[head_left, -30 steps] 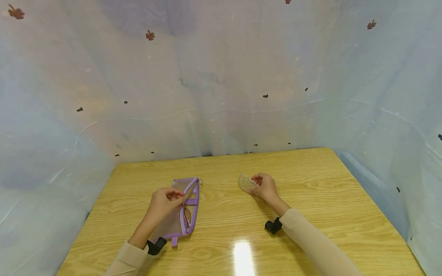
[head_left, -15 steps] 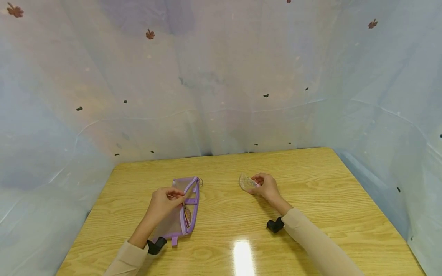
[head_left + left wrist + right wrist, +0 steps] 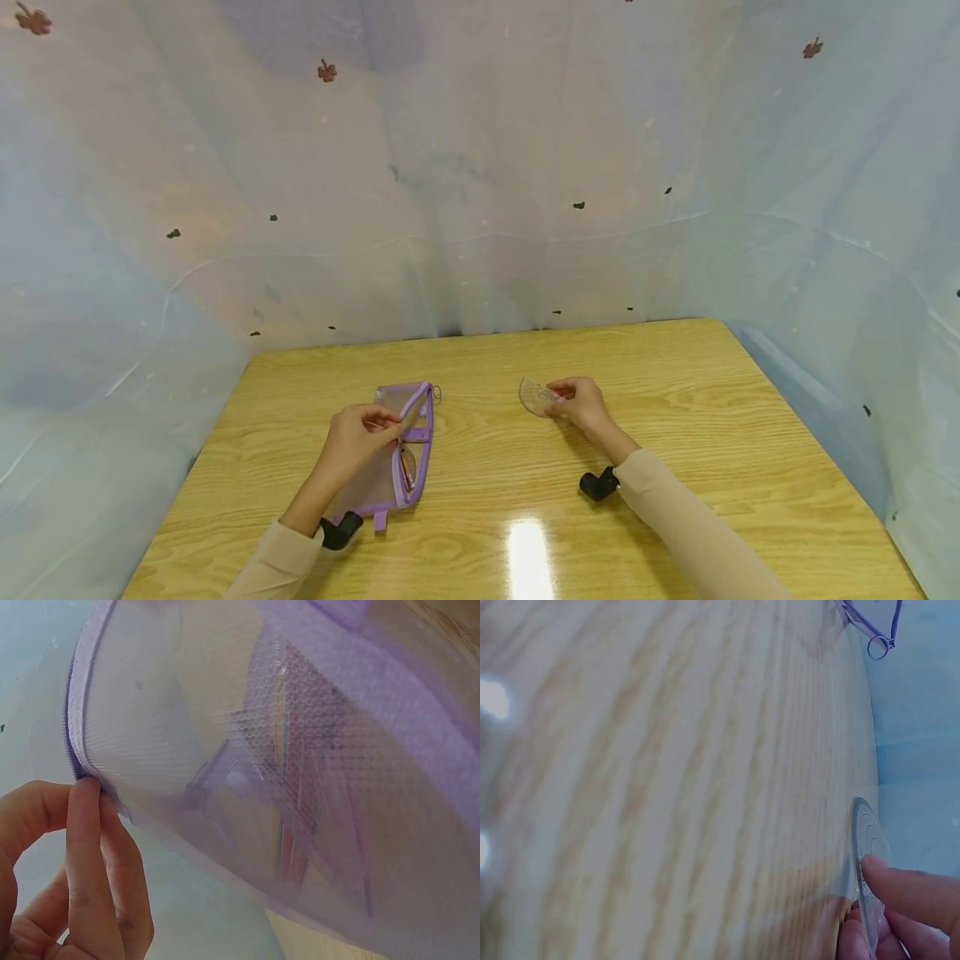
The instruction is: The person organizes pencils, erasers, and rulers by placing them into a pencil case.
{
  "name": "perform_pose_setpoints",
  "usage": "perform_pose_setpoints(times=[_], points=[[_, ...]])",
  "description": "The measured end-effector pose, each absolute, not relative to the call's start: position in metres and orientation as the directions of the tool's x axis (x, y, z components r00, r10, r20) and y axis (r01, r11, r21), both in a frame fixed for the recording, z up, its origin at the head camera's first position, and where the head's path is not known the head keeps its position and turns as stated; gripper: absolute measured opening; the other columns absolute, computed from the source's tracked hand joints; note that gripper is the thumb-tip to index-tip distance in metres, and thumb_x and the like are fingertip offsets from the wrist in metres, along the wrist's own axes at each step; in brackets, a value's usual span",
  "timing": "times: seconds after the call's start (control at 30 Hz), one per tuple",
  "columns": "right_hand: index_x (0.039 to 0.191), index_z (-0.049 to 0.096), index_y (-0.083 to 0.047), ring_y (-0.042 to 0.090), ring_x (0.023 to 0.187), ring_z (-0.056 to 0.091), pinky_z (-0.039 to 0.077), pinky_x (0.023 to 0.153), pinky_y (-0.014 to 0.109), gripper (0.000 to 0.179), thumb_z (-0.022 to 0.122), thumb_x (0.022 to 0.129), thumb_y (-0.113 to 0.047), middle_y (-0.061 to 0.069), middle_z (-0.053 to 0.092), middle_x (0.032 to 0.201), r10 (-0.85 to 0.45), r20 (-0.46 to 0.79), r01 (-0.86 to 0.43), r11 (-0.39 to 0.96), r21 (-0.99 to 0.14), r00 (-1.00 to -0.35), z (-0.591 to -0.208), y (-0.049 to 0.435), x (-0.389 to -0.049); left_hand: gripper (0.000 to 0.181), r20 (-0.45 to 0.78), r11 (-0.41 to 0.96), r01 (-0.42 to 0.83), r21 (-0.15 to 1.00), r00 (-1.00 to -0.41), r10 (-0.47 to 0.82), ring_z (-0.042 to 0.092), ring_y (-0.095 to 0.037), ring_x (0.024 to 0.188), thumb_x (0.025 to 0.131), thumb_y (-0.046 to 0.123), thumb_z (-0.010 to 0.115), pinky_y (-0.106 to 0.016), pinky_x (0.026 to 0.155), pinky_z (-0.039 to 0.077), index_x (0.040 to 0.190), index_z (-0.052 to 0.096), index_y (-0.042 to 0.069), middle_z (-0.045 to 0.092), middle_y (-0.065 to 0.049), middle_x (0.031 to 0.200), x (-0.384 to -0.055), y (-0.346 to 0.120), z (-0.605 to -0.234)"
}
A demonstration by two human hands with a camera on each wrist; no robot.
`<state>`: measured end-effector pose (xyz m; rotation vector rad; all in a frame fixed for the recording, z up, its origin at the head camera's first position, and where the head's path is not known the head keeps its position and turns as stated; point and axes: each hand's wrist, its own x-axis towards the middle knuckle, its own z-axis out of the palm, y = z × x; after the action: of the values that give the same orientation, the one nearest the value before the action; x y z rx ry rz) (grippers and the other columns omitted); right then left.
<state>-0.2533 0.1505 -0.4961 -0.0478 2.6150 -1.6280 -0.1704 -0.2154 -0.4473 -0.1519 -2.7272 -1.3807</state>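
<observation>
On the left of the table lies a purple mesh pencil case (image 3: 367, 487), its zipper side gaping. My left hand (image 3: 358, 440) pinches the zippered edge of that case between thumb and fingers. Through the mesh in the left wrist view, a yellow pencil (image 3: 280, 735) and a reddish long item (image 3: 296, 825) show, blurred by the fabric. To the right, my right hand (image 3: 583, 407) holds a clear protractor (image 3: 534, 397) by thumb and fingers. The protractor (image 3: 867, 840) is tilted, close to the tabletop in the right wrist view.
The wooden table (image 3: 480, 467) carries both things, with a bright light reflection near its front. A pale patterned curtain (image 3: 480, 167) surrounds the back and sides. A metal ring (image 3: 437, 392) hangs at the case's far corner.
The right hand has shifted very slightly to the right with the protractor. The left hand keeps its pinch on the pencil case in the same place.
</observation>
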Motion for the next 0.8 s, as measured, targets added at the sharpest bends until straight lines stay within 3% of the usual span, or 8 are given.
perform_pose_setpoints(times=[0.1,0.47,0.67,0.8], points=[[0.112,0.070,0.009,0.027,0.091,0.063,0.051,0.070,0.025,0.033,0.078,0.080,0.009,0.020,0.068,0.104,-0.058,-0.044,0.015,0.432,-0.902,-0.997,-0.4947,0.1514,-0.2538,0.011,0.114,0.593,0.121,0.796,-0.992,0.050,0.065,-0.014,0.066,0.086,0.009,0.077,-0.025,0.059,0.054,0.093,0.076,0.000,0.069,-0.001,0.077,-0.1713,-0.2153,-0.4474],[0.114,0.067,0.015,0.032,0.096,0.064,0.052,0.072,0.027,0.022,0.063,0.093,0.008,0.027,0.066,0.111,-0.086,-0.086,0.047,0.381,-0.923,-0.993,-0.4889,0.1541,-0.2537,0.011,0.108,0.589,0.116,0.800,-0.993,0.049,0.065,-0.015,0.067,0.086,0.009,0.078,-0.026,0.060,0.054,0.093,0.076,0.001,0.068,-0.001,0.077,-0.1719,-0.2150,-0.4469],[0.114,0.066,0.016,0.023,0.083,0.065,0.049,0.062,0.026,0.022,0.063,0.094,0.006,0.028,0.067,0.109,-0.102,-0.098,0.059,0.333,-0.941,-0.990,-0.4913,0.1572,-0.2561,0.013,0.101,0.585,0.110,0.804,-0.994,0.048,0.065,-0.015,0.066,0.086,0.011,0.078,-0.025,0.060,0.054,0.093,0.076,0.001,0.068,-0.001,0.078,-0.1715,-0.2151,-0.4463],[0.113,0.065,0.018,0.018,0.083,0.064,0.052,0.065,0.023,0.023,0.063,0.093,0.008,0.029,0.067,0.110,-0.110,-0.097,0.061,0.294,-0.954,-0.989,-0.4920,0.1582,-0.2564,0.012,0.102,0.583,0.114,0.805,-0.993,0.053,0.066,-0.015,0.066,0.086,0.010,0.078,-0.026,0.059,0.054,0.093,0.076,0.000,0.068,-0.001,0.077,-0.1713,-0.2153,-0.4460]])
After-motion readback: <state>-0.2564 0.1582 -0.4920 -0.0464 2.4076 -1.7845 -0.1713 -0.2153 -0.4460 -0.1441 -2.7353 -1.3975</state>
